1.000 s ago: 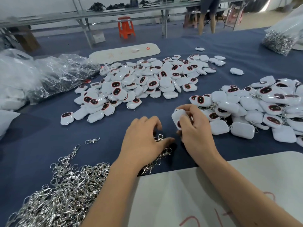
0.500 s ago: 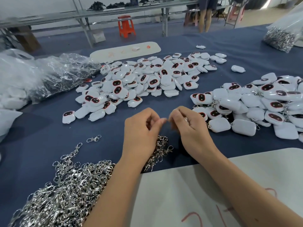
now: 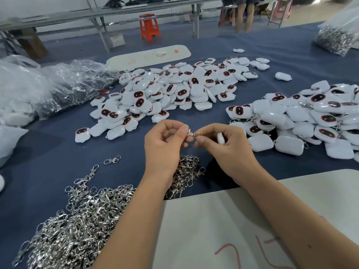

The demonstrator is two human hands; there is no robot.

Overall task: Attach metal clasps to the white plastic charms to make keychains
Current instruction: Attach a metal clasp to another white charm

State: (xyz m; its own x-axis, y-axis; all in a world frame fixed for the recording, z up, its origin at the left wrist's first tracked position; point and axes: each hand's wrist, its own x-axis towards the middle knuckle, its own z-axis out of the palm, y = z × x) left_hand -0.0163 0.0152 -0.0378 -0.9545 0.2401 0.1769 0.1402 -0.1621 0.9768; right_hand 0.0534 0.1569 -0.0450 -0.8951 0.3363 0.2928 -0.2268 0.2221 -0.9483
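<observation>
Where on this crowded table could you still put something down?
Bare blue cloth lies between the plastic bags, the loose charm pile and the clasp heap. Another strip runs between the two charm piles, near the lone charm. The finished keychains crowd the right; the white board in front is bare.

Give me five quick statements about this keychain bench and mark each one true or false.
1. The left hand pinches a metal clasp. True.
2. The right hand is empty. False: it holds a white charm.
3. The big heap of loose clasps lies near the left forearm. True.
4. The orange stool stands on the blue table. False: it stands on the floor beyond the table.
5. The charms with clasps already on are piled at the right. True, as far as the clasps showing among them tell.
</observation>
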